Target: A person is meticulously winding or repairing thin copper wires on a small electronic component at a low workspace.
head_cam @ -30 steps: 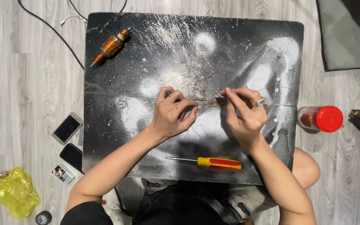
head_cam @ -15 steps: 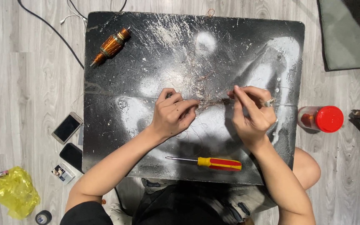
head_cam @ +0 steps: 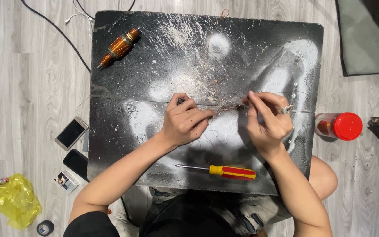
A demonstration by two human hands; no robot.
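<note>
Far to the left of the hands, on the pale wood floor, a crumpled yellow bag and a roll of dark tape are lying near the frame's lower corner, with a small printed packet and two phones sitting closer to the black, paint-spattered board. Up and left of the left hand, a copper-wound motor armature is resting on the board, tilted. The left hand is curling shut, fingertips pinching one end of a tangle of thin copper wire; a small dark object under its fingers is too hidden to identify. The wire is stretching between both hands, its strands too fine to follow against the board's scratches. The right hand, wearing a ring, is pinching the wire's other end between thumb and forefinger. Just below the hands, a yellow-and-red screwdriver is lying flat. Right of the right hand, a jar with a red lid is standing on the floor, and a dark object beyond it is being cut off by the frame's edge.
</note>
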